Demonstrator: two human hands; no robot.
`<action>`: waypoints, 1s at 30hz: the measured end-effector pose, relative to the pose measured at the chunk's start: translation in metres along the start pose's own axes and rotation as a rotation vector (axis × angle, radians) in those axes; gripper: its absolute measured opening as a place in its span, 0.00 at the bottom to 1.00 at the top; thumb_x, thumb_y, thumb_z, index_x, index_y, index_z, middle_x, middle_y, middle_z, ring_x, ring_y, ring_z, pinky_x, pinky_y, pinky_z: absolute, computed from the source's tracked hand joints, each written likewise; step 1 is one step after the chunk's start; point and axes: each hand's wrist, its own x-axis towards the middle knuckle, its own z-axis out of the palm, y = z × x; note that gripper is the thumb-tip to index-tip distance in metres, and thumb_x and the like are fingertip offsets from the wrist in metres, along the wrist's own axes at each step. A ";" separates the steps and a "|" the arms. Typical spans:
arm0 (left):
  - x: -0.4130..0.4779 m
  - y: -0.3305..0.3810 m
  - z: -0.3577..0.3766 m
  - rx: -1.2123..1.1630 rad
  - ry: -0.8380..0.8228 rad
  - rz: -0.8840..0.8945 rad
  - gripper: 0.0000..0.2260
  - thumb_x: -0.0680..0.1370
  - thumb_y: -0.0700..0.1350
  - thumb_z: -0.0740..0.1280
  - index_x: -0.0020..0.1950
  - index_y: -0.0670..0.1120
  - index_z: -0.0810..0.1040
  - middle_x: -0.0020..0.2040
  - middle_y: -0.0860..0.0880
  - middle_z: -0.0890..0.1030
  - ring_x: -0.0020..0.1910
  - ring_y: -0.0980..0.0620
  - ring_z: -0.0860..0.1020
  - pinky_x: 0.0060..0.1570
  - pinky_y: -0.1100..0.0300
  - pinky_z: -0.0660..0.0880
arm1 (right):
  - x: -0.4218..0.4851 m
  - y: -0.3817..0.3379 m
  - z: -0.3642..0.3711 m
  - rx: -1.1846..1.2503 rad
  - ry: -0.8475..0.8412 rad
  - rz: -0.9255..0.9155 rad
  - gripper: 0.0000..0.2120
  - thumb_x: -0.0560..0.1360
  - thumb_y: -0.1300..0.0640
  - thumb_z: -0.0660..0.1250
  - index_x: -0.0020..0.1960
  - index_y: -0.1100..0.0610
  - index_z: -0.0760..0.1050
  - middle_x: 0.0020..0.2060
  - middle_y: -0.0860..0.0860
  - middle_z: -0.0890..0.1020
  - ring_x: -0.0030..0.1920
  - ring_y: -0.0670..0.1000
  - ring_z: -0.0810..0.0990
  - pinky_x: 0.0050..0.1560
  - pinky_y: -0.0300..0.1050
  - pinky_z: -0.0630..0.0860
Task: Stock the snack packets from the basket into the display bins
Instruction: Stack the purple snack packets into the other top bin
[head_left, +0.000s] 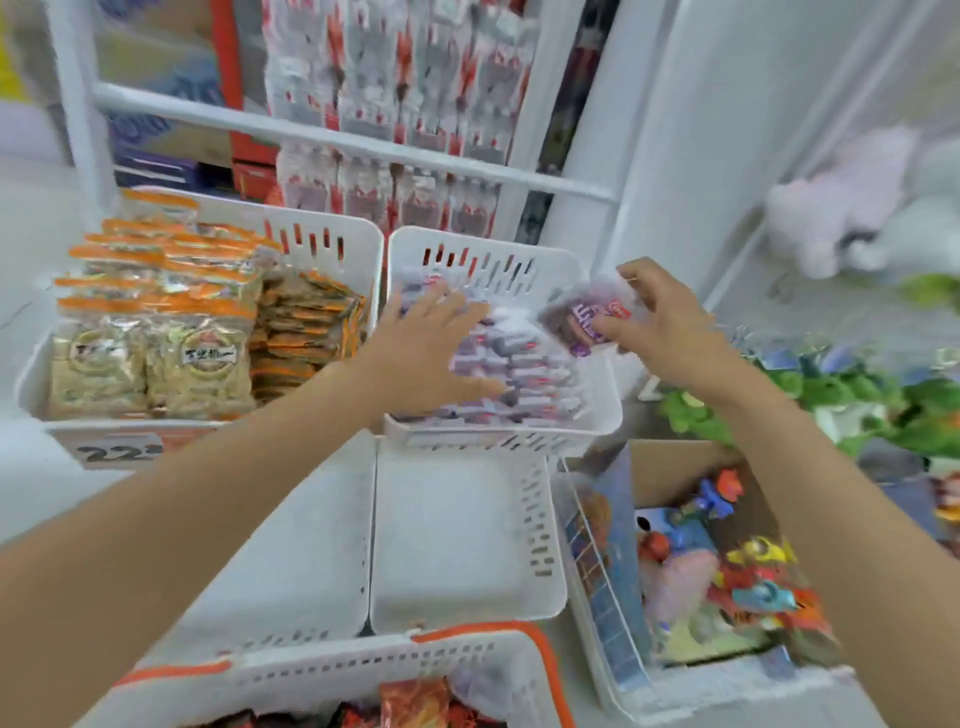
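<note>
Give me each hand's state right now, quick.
Left hand: open, fingers spread over the packets in the white bin.
Right hand: holding a purple snack packet.

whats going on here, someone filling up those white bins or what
A person is stocking a white bin with purple snack packets. The left hand lies flat, fingers spread, on the stacked packets already in it. The right hand pinches one more purple packet over the bin's right side. The orange-rimmed basket sits nearest the camera with packets in it. The neighbouring bin on the left holds orange-topped packets.
</note>
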 end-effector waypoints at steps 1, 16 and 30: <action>0.011 -0.012 0.002 0.139 -0.040 -0.031 0.44 0.68 0.80 0.44 0.79 0.59 0.48 0.81 0.52 0.51 0.80 0.49 0.43 0.73 0.38 0.37 | 0.017 0.010 0.000 -0.045 0.052 -0.002 0.13 0.75 0.61 0.72 0.55 0.50 0.73 0.45 0.44 0.78 0.43 0.50 0.76 0.48 0.37 0.74; 0.017 -0.045 0.026 0.138 -0.017 -0.061 0.43 0.69 0.75 0.33 0.80 0.57 0.51 0.80 0.56 0.55 0.79 0.54 0.41 0.75 0.41 0.37 | 0.116 0.081 0.086 -0.224 -0.544 0.122 0.37 0.71 0.26 0.56 0.71 0.48 0.66 0.69 0.48 0.69 0.68 0.51 0.69 0.72 0.53 0.64; 0.016 -0.045 0.025 0.050 -0.003 -0.082 0.44 0.68 0.75 0.32 0.79 0.57 0.54 0.78 0.57 0.60 0.79 0.55 0.47 0.76 0.41 0.41 | 0.115 0.086 0.099 -0.012 -0.404 0.192 0.12 0.80 0.58 0.66 0.62 0.54 0.75 0.64 0.47 0.72 0.69 0.49 0.70 0.63 0.42 0.67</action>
